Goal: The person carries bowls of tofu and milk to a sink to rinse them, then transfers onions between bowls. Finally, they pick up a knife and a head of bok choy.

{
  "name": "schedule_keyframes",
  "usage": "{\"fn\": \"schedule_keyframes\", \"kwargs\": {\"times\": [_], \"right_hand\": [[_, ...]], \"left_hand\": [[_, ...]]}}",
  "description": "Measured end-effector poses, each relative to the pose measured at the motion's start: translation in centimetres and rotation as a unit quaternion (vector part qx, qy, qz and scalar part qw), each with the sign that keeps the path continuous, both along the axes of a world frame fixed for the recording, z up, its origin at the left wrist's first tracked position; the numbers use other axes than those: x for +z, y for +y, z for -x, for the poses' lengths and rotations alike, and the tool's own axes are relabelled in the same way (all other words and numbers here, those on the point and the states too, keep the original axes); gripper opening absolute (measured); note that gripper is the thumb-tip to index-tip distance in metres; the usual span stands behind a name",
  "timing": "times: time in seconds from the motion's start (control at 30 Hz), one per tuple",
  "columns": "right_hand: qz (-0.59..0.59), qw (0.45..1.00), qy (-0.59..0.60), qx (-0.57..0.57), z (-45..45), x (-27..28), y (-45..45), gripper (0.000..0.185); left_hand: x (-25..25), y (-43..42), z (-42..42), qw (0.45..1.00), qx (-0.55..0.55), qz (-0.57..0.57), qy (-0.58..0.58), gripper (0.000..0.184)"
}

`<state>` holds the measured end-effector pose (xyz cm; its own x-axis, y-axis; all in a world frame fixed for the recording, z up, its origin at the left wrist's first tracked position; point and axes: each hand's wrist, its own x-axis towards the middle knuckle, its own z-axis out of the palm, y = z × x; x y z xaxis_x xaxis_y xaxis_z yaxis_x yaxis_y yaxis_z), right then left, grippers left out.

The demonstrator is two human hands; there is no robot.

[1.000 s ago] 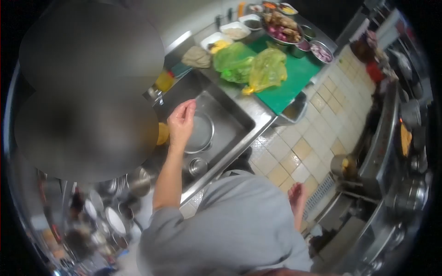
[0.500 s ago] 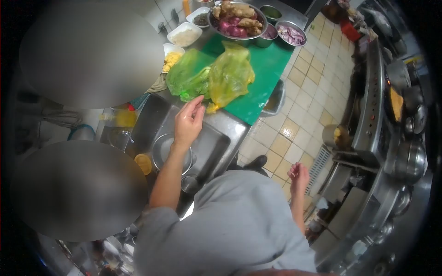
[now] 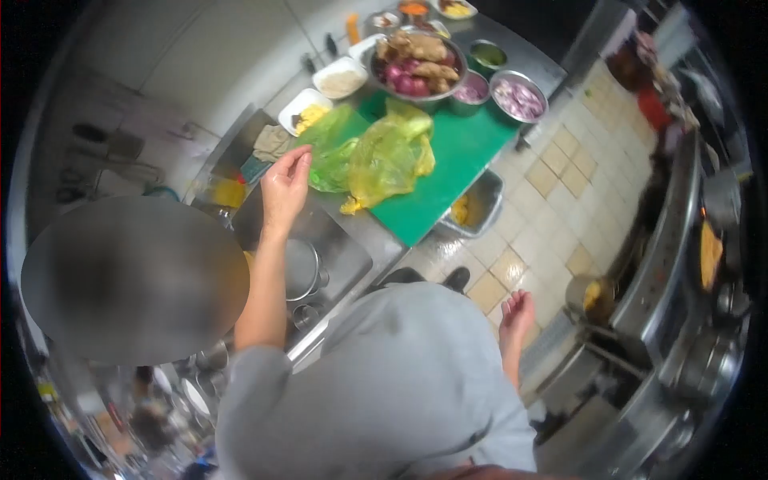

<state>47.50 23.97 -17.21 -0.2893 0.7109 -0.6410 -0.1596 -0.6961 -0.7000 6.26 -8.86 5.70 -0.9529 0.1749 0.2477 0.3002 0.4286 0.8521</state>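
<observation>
My left hand [image 3: 286, 190] hovers over the sink's back edge, just left of the green bag, with its fingers loosely bent and no object visible in it. A green plastic bag [image 3: 330, 170] of leafy greens lies on the green cutting board [image 3: 472, 164]. Beside it is a yellow-green plastic bag [image 3: 388, 160], also with greens showing through. A folded beige cloth [image 3: 272, 142] is close to my left fingertips. Low at my right side, my right hand [image 3: 517, 314] hangs over the floor, fingers slightly curled and apart, holding nothing visible.
A steel bowl [image 3: 448, 88] of ginger and red onions stands behind the bags, with a bowl of sliced onions [image 3: 520, 98] to its right. The sink [image 3: 344, 248] lies below my left arm. A grey bin [image 3: 484, 210] sits under the board's edge; the stove [image 3: 660, 264] runs along the right.
My left hand has moved left, away from the bags' tied ends, toward the cloth. The view has shifted, showing more wall and bin. My right hand still hangs at my side.
</observation>
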Motion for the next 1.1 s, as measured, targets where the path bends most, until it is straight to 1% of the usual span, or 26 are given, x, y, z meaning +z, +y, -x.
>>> {"fn": "schedule_keyframes", "kwargs": {"times": [0.03, 0.07, 0.1, 0.13, 0.2, 0.23, 0.3, 0.33, 0.37, 0.4, 0.43, 0.47, 0.5, 0.53, 0.57, 0.6, 0.67, 0.7, 0.77, 0.8, 0.87, 0.9, 0.97, 1.0, 1.07, 1.1], "right_hand": [[-0.005, 1.0, 0.004, 0.021, 0.7, -0.4, 1.5, 0.025], [-0.009, 0.999, 0.005, 0.038, 1.2, -1.0, 3.0, 0.025], [-0.012, 0.996, 0.039, 0.074, 1.7, -1.5, 4.7, 0.026], [-0.006, 0.996, 0.039, 0.077, 2.5, -1.7, 6.0, 0.026], [-0.028, 0.991, 0.045, 0.119, 4.4, -1.0, 8.5, 0.027], [-0.027, 0.992, 0.039, 0.114, 5.4, -0.1, 9.4, 0.027], [-0.059, 0.989, 0.019, 0.131, 7.7, 1.9, 10.2, 0.028], [-0.057, 0.99, 0.016, 0.131, 8.5, 2.4, 10.2, 0.028], [-0.06, 0.992, 0.001, 0.11, 9.4, 2.7, 10.1, 0.028], [-0.063, 0.994, -0.017, 0.089, 10.0, 2.8, 9.9, 0.029], [-0.056, 0.993, 0.001, 0.105, 9.7, 2.2, 10.0, 0.029], [-0.059, 0.993, -0.008, 0.104, 9.8, 1.8, 9.4, 0.029], [-0.051, 0.994, -0.019, 0.098, 10.0, 1.7, 8.5, 0.028], [-0.044, 0.995, -0.03, 0.088, 10.0, 1.7, 7.5, 0.028], [-0.037, 0.991, -0.069, 0.109, 10.4, 2.3, 6.2, 0.028], [-0.032, 0.989, -0.081, 0.116, 10.6, 2.1, 5.0, 0.028], [-0.007, 0.981, -0.11, 0.16, 11.5, 2.9, 3.4, 0.03], [-0.005, 0.982, -0.114, 0.151, 12.5, 3.2, 3.2, 0.03], [-0.023, 0.97, -0.137, 0.199, 13.9, 3.9, 3.0, 0.035], [-0.018, 0.97, -0.148, 0.192, 14.3, 4.4, 3.2, 0.035], [-0.049, 0.964, -0.122, 0.231, 16.6, 5.1, 5.2, 0.04], [-0.052, 0.965, -0.126, 0.223, 17.7, 5.7, 6.1, 0.04], [-0.073, 0.964, -0.113, 0.231, 19.8, 7.1, 7.8, 0.044], [-0.074, 0.965, -0.114, 0.226, 20.6, 7.5, 8.5, 0.044], [-0.076, 0.967, -0.076, 0.231, 22.2, 8.1, 9.9, 0.049], [-0.077, 0.967, -0.076, 0.231, 22.8, 8.2, 10.4, 0.049]], "left_hand": [[0.7, 0.1, 0.2, 0.999, 0.021, 0.038, 0.006, 0.025], [1.1, 0.2, 0.6, 0.998, 0.034, 0.042, 0.012, 0.025], [1.3, 0.3, 1.3, 0.995, 0.045, 0.078, 0.032, 0.026], [1.3, 0.4, 2.3, 0.991, 0.052, 0.115, 0.046, 0.027], [-0.3, -0.1, 6.2, 0.991, 0.058, 0.117, 0.04, 0.027], [0.2, 0.6, 7.5, 0.989, 0.051, 0.132, 0.046, 0.025], [-0.1, 1.7, 11.0, 0.985, 0.061, 0.161, 0.016, 0.026], [0.1, 2.4, 12.8, 0.982, 0.063, 0.181, 0.003, 0.027], [0.0, 3.2, 14.8, 0.981, 0.062, 0.184, -0.001, 0.027], [-0.4, 4.2, 16.6, 0.992, 0.049, 0.086, -0.084, 0.033], [-1.0, 5.0, 17.9, 0.985, 0.036, -0.015, -0.168, 0.039], [-1.2, 6.1, 18.6, 0.984, 0.034, -0.018, -0.176, 0.039], [-1.4, 7.5, 19.2, 0.968, 0.017, -0.058, -0.245, 0.047], [-1.9, 8.9, 19.9, 0.945, -0.005, -0.096, -0.313, 0.055], [-2.7, 9.8, 20.1, 0.911, -0.041, -0.158, -0.379, 0.07], [-3.6, 10.9, 19.9, 0.907, -0.052, -0.159, -0.387, 0.07], [-5.1, 13.2, 19.4, 0.815, -0.024, -0.285, -0.504, 0.078], [-5.4, 14.0, 19.1, 0.812, -0.031, -0.28, -0.511, 0.078], [-6.2, 15.0, 17.2, 0.824, -0.101, -0.352, -0.431, 0.078], [-6.8, 15.1, 15.7, 0.819, -0.103, -0.349, -0.444, 0.078], [-7.0, 15.4, 12.9, 0.886, -0.013, -0.361, -0.289, 0.067], [-6.4, 15.6, 11.3, 0.884, -0.021, -0.363, -0.294, 0.067], [-4.7, 15.1, 8.0, 0.901, -0.001, -0.352, -0.254, 0.054], [-4.5, 14.4, 6.7, 0.901, -0.006, -0.352, -0.255, 0.054], [-4.8, 12.6, 4.5, 0.934, -0.049, -0.257, -0.244, 0.039], [-4.8, 11.8, 3.6, 0.934, -0.05, -0.257, -0.243, 0.039]]}}
